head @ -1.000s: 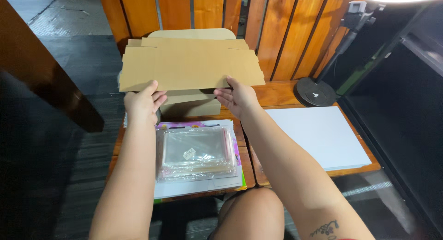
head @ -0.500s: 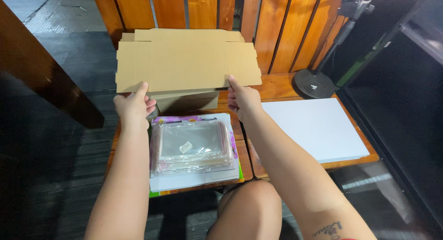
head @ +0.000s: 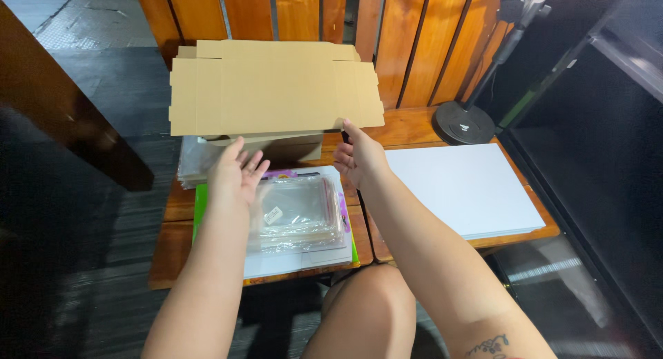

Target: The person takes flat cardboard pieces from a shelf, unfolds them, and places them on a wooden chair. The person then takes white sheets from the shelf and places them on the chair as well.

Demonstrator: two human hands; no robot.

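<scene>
Under flat cardboard box (head: 273, 90), right hand (head: 359, 155).

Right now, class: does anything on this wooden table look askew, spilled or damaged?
Nothing looks spilled or damaged. The flat cardboard sheet is held up by the right hand, while the left hand is open below it.

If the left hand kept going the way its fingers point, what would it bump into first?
Probably the flat brown cardboard sheet. The left hand is open, fingers pointing up and away toward the sheet's lower edge, just short of it. Depth is hard to judge, so it might slip under and meet the cardboard stack beneath instead.
</scene>
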